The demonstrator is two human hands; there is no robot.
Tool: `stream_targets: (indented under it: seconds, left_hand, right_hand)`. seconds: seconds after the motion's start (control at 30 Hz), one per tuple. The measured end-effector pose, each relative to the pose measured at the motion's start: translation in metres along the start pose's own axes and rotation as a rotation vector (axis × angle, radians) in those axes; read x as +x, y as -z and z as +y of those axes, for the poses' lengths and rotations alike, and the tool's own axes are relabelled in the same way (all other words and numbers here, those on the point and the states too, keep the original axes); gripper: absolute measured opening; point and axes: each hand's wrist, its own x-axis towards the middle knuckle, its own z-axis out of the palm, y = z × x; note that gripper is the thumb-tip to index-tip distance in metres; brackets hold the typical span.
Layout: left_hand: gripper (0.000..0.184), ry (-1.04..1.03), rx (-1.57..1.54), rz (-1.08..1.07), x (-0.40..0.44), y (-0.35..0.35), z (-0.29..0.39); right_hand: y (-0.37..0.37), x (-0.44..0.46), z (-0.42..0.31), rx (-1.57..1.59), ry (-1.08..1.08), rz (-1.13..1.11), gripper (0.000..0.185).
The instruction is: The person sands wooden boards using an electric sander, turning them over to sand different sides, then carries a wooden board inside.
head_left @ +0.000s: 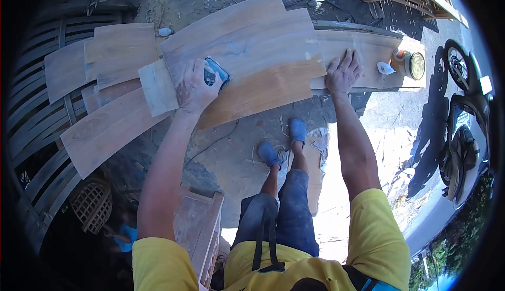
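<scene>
My left hand [191, 87], pale with dust, is closed around a small blue and dark sander [217, 72]; whether it is powered cannot be made out. The tool rests on a broad wooden panel [252, 38] with whitish patches and a browner strip along its near side. Under my left wrist and beside the panel is a smaller pale board [159, 88]. My right hand [343, 72] lies flat, fingers stretched out, at the panel's right edge, over the long plank [368, 49] beneath.
A tin can [415, 66] and a small white object [385, 68] stand on the plank's right end. More boards [121, 54] lie on slats at left. A wooden frame [208, 228] stands below. A motorcycle [463, 133] is at right. Someone's blue garment [126, 237] shows lower left.
</scene>
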Motion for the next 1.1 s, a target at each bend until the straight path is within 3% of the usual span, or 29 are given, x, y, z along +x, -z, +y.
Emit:
stream_targets:
  seconds: [0.23,0.47,0.57,0.77,0.9,1.1]
  left_hand:
    - [0.044,-0.073,-0.066,-0.139,0.069,-0.034,0.136]
    - [0.048,-0.215,-0.134,-0.088,0.145,-0.079,0.250]
    - [0.048,-0.226,-0.112,-0.143,0.152,-0.075,0.247]
    - [0.043,-0.119,-0.020,-0.143,0.134,-0.045,0.164]
    - [0.042,-0.100,-0.016,-0.108,0.138,-0.052,0.194]
    - [0.040,-0.258,-0.106,-0.087,0.148,-0.084,0.266]
  right_hand:
    - [0.003,0.000,0.000,0.044,-0.026,-0.020,0.062]
    - [0.007,-0.001,0.003,0.098,-0.024,-0.023,0.062]
    - [0.006,0.005,0.001,0.100,-0.022,-0.014,0.062]
    - [0.005,0.002,0.001,0.113,-0.074,-0.022,0.063]
    - [0.004,0.001,0.000,0.112,-0.073,-0.030,0.063]
    - [0.008,0.002,0.001,0.130,-0.064,-0.032,0.064]
